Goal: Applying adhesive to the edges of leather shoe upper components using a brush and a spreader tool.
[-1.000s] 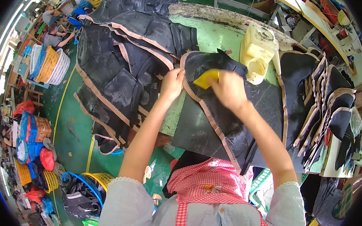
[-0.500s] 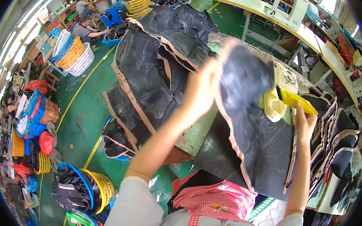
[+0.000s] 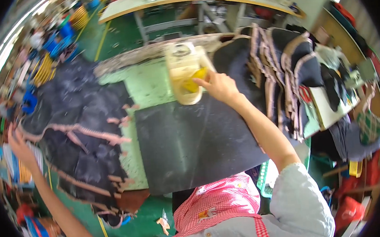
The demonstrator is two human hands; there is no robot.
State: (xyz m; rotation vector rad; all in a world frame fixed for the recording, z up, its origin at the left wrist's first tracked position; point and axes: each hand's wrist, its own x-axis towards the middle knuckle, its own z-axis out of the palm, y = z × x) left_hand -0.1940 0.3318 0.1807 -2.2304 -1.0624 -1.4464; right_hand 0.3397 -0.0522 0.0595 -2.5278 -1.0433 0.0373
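My left hand (image 3: 21, 143) is stretched to the far left, its fingers at the curled end of a black sheet panel (image 3: 75, 111) with a pinkish-beige edge. The panel lies on a heap of similar dark panels; motion blurs the fingers there. My right hand (image 3: 219, 88) is closed on a flat yellow-handled tool (image 3: 196, 79). The tool's lower end is hidden in a cream plastic container (image 3: 190, 97) at the back of the table. In front of the container a plain black sheet (image 3: 187, 145) lies flat.
A stack of black panels with beige edges (image 3: 268, 69) stands to the right of the container. The pale green tabletop (image 3: 137, 155) shows between the heap and the sheet. Behind runs a long white bench (image 3: 160, 4). Red-handled scissors (image 3: 305, 93) lie at right; baskets crowd the left.
My left hand has swung far left with the panel, now over the heap. My right hand has brought the yellow tool into the container. My view has turned right.
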